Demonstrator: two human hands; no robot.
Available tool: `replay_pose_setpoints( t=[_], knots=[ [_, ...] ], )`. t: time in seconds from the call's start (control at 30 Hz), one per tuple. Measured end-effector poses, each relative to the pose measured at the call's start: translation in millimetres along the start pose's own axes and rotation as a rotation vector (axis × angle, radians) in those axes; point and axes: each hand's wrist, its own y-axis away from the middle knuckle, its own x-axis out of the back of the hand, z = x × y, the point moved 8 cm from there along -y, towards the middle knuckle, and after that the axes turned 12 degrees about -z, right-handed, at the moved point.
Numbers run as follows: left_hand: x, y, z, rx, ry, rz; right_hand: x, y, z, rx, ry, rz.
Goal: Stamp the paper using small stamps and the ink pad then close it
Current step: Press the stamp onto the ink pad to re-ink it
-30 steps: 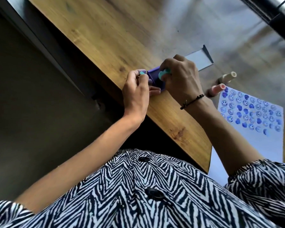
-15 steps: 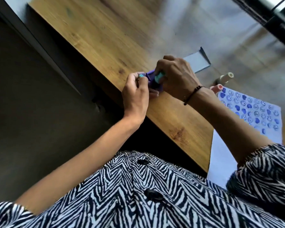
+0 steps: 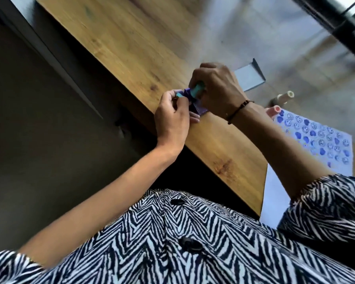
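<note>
The ink pad (image 3: 195,104) sat at the near edge of the surface (image 3: 131,48), directly between the two hands; its open lid (image 3: 248,77) lay beyond it, on the far side of the right hand. The right hand (image 3: 217,89) was clenched around a teal stamp (image 3: 198,89), its inked end pointing down and leftward into the pad. The left hand (image 3: 172,117) pinched the pad's near-left end, with a second teal piece (image 3: 179,95) at its fingertips — what that piece was could not be told. The paper (image 3: 316,140) lay to the right, well apart; in my judgement the loaded stamp must travel rightward to reach it.
</note>
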Motion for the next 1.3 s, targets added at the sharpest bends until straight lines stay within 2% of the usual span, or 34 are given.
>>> replay_pose_setpoints(
  t=[0.23, 0.4, 0.5, 0.63, 0.73, 0.8, 0.9, 0.97, 1.07, 1.2, 1.3],
  knots=[
    [-1, -2, -2, 0.011, -0.027, 0.01, 0, -2, 3, 0.012, -0.042, -0.036],
    [0, -4, -1, 0.013, -0.041, -0.009, 1, 8, 6, -0.018, -0.052, 0.026],
    [-1, -3, -1, 0.015, -0.073, -0.006, 0, 10, 11, -0.047, -0.068, -0.006],
    [-2, -5, 0, 0.001, -0.057, -0.009, 4, 16, 13, -0.054, -0.083, 0.079],
    [-2, -5, -2, 0.002, -0.055, -0.006, -9, 21, 14, -0.061, -0.107, 0.025],
    [-4, -5, -3, 0.006, -0.014, -0.027, -3, 24, 29, -0.134, -0.229, 0.064],
    [-1, -3, -2, -0.001, 0.062, -0.034, 14, 44, 59, -0.262, -0.669, 0.282],
    [-5, 4, 2, -0.032, 0.052, -0.062, 19, 78, 78, -0.323, -0.848, 0.411],
    [-35, 24, 12, -0.144, -0.062, -0.205, 11, 140, 105, -0.462, -0.957, 0.554],
    [-125, 65, 14, -0.309, -0.368, -0.619, -7, 229, 141, -0.722, -0.937, 0.727],
    [-192, 107, 7, -0.519, -0.586, -0.895, -4, 285, 167, -0.879, -0.811, 0.837]
  ],
)
